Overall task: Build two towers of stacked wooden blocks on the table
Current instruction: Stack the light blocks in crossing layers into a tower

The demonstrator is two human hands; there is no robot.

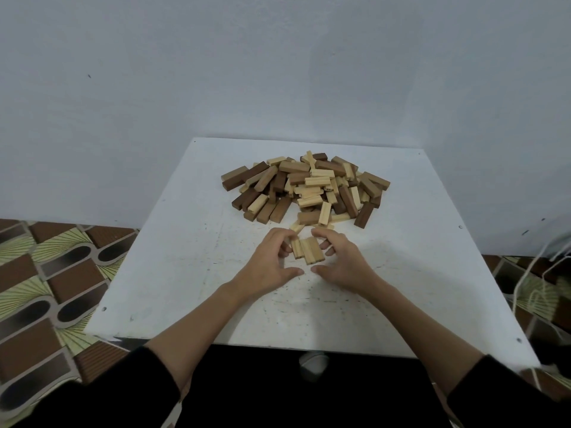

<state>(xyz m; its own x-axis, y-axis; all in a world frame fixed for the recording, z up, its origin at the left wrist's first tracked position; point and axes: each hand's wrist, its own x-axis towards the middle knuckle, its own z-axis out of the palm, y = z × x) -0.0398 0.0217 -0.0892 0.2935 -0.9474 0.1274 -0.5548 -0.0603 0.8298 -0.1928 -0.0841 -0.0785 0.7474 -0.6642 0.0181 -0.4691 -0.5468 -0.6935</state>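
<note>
The left hand and the right hand are placed at the centre of the frame, either side of a small row of blocks, with fingers curled inward and thumbs stretched toward each other below it. The row is cupped from both sides; whether the fingertips press on the wood cannot be told. Three pale blocks are laid side by side in the row, flat on the white table, their long axes pointed away from the person and tilted slightly toward the upper left of the frame. Their near ends are not level, the middle and right ones reaching lower in the frame.

A loose pile of blocks, light and dark brown, is heaped just above the hands, in the upper middle of the table, the pieces pointed every way. Black sleeves are seen at the lower corners. A patterned floor is shown at the left, and pale cords at the right edge.
</note>
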